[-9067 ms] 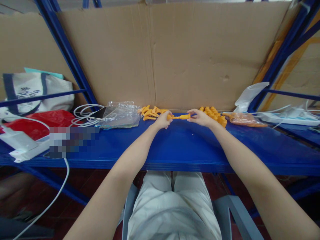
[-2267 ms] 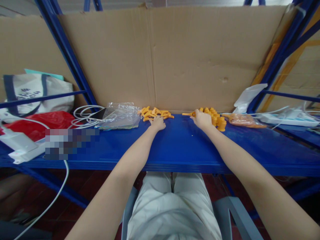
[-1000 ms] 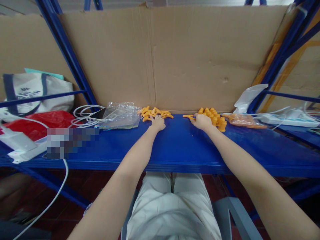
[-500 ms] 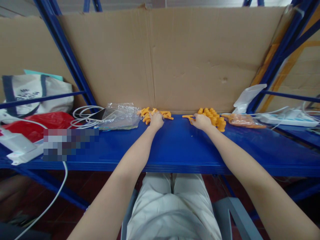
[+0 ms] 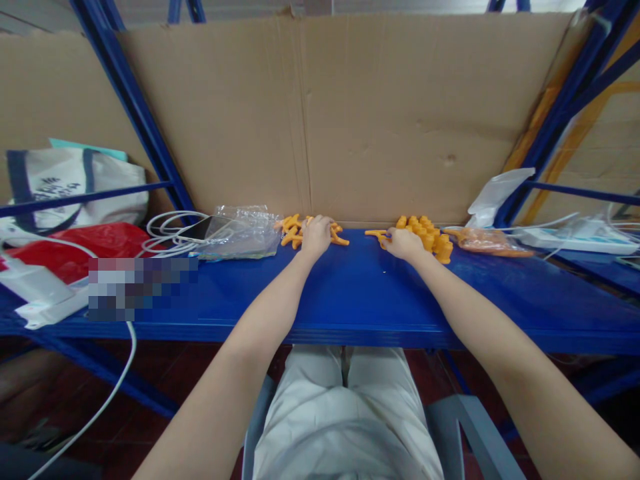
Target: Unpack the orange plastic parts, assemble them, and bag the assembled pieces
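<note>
My left hand (image 5: 316, 236) rests over a loose pile of branched yellow-orange plastic pieces (image 5: 291, 232) at the back of the blue shelf. Its fingers reach down among them and the fingertips are hidden, so I cannot tell if it grips one. My right hand (image 5: 404, 245) is closed on a yellow-orange plastic piece (image 5: 379, 235), whose thin end sticks out to the left. Just behind and right of that hand stands a cluster of knobbed yellow-orange plastic pieces (image 5: 424, 230), partly hidden by the hand.
A clear plastic bag (image 5: 240, 233) and coiled white cable (image 5: 165, 233) lie left of the pile. Further left are a red bag (image 5: 85, 247) and a white power adapter (image 5: 40, 287). To the right lies a bag of orange pieces (image 5: 493, 242). Cardboard (image 5: 370, 120) closes the back.
My left hand has shifted slightly right and flattened over the pile, where some pieces have moved. My right hand has stayed in place with its piece.
</note>
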A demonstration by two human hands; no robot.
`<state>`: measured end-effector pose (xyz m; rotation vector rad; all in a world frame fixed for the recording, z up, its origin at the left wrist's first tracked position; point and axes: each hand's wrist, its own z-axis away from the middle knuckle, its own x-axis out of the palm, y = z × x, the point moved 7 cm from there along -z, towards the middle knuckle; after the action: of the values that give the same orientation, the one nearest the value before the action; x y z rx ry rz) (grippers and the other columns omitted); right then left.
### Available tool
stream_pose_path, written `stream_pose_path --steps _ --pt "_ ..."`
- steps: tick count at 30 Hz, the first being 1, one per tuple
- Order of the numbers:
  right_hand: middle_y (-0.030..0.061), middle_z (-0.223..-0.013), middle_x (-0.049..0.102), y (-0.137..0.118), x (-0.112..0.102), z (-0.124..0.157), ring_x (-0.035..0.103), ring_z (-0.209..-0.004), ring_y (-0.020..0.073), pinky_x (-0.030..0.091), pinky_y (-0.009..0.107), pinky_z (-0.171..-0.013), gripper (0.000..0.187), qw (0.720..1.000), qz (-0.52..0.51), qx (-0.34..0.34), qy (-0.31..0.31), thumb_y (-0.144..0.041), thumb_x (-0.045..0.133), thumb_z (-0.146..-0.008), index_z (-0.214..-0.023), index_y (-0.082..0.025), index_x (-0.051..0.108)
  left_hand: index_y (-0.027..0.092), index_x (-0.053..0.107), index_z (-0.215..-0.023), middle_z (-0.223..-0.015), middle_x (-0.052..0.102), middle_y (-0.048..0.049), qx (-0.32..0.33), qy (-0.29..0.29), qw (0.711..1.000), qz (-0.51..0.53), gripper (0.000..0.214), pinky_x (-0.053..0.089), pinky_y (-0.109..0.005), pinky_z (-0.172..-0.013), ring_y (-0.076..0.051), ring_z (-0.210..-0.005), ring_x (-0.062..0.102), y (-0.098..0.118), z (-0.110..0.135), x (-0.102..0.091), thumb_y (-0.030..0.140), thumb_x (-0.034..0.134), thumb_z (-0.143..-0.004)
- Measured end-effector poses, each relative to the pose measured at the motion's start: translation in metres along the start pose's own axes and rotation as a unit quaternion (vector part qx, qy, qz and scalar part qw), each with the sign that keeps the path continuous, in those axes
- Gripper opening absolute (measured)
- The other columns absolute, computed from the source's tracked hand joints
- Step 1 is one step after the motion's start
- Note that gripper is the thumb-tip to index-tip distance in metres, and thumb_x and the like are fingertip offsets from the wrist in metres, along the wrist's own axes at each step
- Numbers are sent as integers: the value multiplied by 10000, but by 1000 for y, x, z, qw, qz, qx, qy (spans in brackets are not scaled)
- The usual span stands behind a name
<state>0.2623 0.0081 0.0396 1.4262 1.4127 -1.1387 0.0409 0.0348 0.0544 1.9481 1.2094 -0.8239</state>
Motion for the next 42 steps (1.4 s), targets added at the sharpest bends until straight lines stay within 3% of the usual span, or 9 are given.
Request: stream_pose_path --steps 5,11,17,24,33,42 --pt "181 -1251 717 -2 -1 2 669 -1198 318 534 375 -919 435 1000 1 -3 -8 -356 449 -1006 -1322 -138 656 223 690 -1254 -1299 690 -94 11 20 1000 17 435 412 -416 -1096 -242 -1276 586 7 2 -6 122 366 -983" --pt "194 -1267 707 0 1 -1 660 -1215 328 528 384 -942 428 1000 0 -2 -8 -353 464 -1008 -1318 -134 660 196 682 -1277 -1338 675 -103 22 13 999 38 408 429 -370 -1112 -228 -1283 587 4 0 2 153 393 -991" --pt "193 -1303 690 4 1 -2 650 -1225 324 512 391 -966 404 1000 -20 -14 -21 -242 491 -979 -1328 -128 660 170 576 -1418 -1390 645 -92 40 -43 996 64 489 414 -327 -1153 -197 -1313 568 5 0 21 138 408 -960" --pt "174 -1209 732 14 -2 -8 682 -1152 266 502 313 -952 380 997 -67 -16 -17 -86 473 -923 -1208 -109 723 159 464 -1509 -1370 652 -129 97 -120 984 93 633 448 -403 -1143 -238 -1264 607 12 4 47 118 518 -880" --pt "147 -1128 763 8 10 -16 707 -1028 256 508 299 -928 283 991 -96 -86 -44 -113 520 -928 -1039 -112 780 164 722 -1237 -1336 676 -106 159 -190 968 45 385 444 -347 -1150 -240 -1255 631 16 5 62 172 597 -873" --pt "132 -1225 740 3 19 -20 688 -1130 261 497 318 -1028 316 983 -118 -126 -60 -109 531 -926 -1134 -125 768 173 766 -1171 -1327 689 -86 197 -206 958 28 355 429 -347 -1172 -233 -1278 617 26 10 62 119 548 -897"
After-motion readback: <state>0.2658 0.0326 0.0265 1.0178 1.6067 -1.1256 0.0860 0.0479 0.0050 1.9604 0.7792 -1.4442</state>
